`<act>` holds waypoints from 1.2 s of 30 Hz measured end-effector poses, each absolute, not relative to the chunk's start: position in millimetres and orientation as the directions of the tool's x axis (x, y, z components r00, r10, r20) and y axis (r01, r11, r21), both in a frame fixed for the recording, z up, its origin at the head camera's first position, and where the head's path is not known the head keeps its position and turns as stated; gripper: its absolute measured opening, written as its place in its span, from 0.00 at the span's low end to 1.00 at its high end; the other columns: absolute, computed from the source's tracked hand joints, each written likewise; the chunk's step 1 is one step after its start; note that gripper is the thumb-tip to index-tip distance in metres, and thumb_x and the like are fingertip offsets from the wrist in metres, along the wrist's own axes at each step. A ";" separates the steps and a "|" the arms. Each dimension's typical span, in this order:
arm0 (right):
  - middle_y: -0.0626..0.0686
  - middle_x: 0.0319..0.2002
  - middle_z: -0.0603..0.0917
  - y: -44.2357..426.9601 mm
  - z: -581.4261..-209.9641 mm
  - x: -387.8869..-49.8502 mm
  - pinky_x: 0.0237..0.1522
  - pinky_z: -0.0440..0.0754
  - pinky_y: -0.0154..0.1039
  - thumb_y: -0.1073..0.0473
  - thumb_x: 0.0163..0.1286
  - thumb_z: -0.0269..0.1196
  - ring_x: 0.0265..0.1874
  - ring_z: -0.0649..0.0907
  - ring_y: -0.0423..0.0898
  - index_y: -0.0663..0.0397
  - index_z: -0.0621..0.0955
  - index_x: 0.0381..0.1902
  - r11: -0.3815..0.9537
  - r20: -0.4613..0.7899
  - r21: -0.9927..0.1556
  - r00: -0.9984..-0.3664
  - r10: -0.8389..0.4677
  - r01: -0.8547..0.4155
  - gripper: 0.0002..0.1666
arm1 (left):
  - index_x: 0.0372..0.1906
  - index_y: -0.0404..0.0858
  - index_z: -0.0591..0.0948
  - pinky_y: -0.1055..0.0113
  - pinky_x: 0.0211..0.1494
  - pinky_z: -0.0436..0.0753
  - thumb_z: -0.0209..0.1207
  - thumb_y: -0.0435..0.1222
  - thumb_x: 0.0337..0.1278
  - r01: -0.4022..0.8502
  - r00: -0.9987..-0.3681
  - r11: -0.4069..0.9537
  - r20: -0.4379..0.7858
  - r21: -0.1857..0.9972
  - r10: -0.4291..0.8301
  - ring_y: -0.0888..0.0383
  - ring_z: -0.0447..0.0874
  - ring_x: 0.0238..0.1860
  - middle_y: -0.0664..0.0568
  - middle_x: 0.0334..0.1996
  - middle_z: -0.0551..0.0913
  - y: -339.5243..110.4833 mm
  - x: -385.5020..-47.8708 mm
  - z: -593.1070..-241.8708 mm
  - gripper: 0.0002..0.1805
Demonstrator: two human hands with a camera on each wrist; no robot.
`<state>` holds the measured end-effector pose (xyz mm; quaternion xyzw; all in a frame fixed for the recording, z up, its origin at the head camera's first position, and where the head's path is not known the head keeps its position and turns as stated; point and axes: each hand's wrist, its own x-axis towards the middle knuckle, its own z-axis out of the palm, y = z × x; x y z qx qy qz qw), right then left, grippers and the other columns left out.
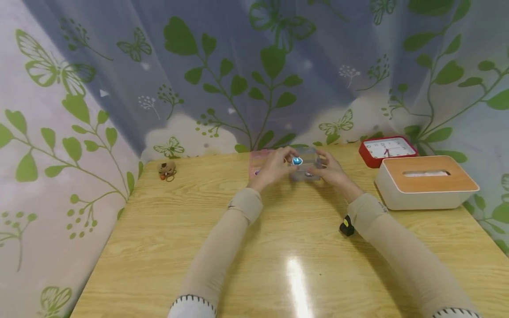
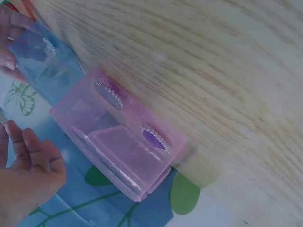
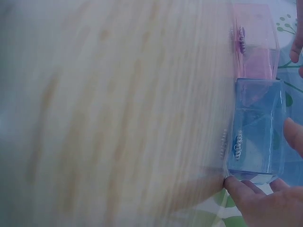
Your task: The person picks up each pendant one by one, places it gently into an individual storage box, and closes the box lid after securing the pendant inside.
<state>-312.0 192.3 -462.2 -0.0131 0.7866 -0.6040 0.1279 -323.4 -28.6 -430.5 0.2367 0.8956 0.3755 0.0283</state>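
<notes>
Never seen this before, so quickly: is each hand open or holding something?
Left hand: closed, pinching a blue gem ornament.
Right hand: closed round one end of the clear blue box.

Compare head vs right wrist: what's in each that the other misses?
Only head: red clock, tissue box, brown trinket, black object, and the blue gem at the left hand.
Only right wrist: the pink box end beside the clear box, covered by the left hand in head; silver beads on the clear box, too small to make out in head.
Both: both boxes, left hand, right hand, table, leaf-patterned curtain.
</notes>
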 end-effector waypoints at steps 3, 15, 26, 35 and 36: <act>0.67 0.86 0.46 193.9 -466.6 -315.0 0.82 0.61 0.68 0.57 0.79 0.63 0.85 0.51 0.67 0.50 0.43 0.87 0.286 -0.174 -0.951 -0.970 -0.172 0.120 0.53 | 0.60 0.47 0.81 0.66 0.46 0.81 0.68 0.40 0.69 0.380 -0.900 0.615 0.121 0.691 0.420 0.53 0.79 0.49 0.51 0.47 0.81 -25.6 -326.4 -431.0 0.18; 0.68 0.85 0.45 196.1 -465.3 -313.9 0.81 0.61 0.70 0.56 0.79 0.62 0.84 0.51 0.68 0.49 0.43 0.87 0.302 -0.162 -0.948 -0.971 -0.175 0.104 0.53 | 0.60 0.45 0.81 0.64 0.52 0.83 0.67 0.45 0.70 0.339 -0.929 0.681 0.115 0.649 0.353 0.55 0.76 0.51 0.51 0.51 0.79 -11.9 -335.7 -442.9 0.19; 0.69 0.85 0.46 192.8 -465.7 -311.1 0.80 0.62 0.70 0.57 0.79 0.63 0.84 0.52 0.69 0.52 0.44 0.87 0.299 -0.145 -0.950 -0.972 -0.183 0.085 0.53 | 0.62 0.50 0.81 0.52 0.74 0.77 0.66 0.48 0.70 0.263 -0.959 0.734 0.088 0.626 0.268 0.48 0.59 0.71 0.50 0.69 0.69 -6.2 -340.7 -451.2 0.20; 0.71 0.84 0.50 194.6 -467.0 -314.1 0.81 0.62 0.68 0.59 0.78 0.63 0.83 0.56 0.70 0.53 0.45 0.87 0.283 -0.152 -0.954 -0.973 -0.175 0.099 0.52 | 0.64 0.50 0.84 0.52 0.72 0.75 0.66 0.46 0.70 0.275 -0.960 0.765 0.122 0.582 0.252 0.48 0.62 0.69 0.50 0.68 0.73 -2.1 -346.1 -450.8 0.20; 0.71 0.84 0.50 195.1 -466.5 -314.6 0.82 0.62 0.67 0.59 0.78 0.63 0.82 0.57 0.70 0.53 0.44 0.87 0.277 -0.152 -0.956 -0.973 -0.173 0.100 0.52 | 0.63 0.50 0.84 0.52 0.72 0.75 0.66 0.46 0.71 0.280 -0.959 0.763 0.134 0.582 0.250 0.48 0.63 0.68 0.49 0.67 0.73 -2.1 -346.7 -449.5 0.20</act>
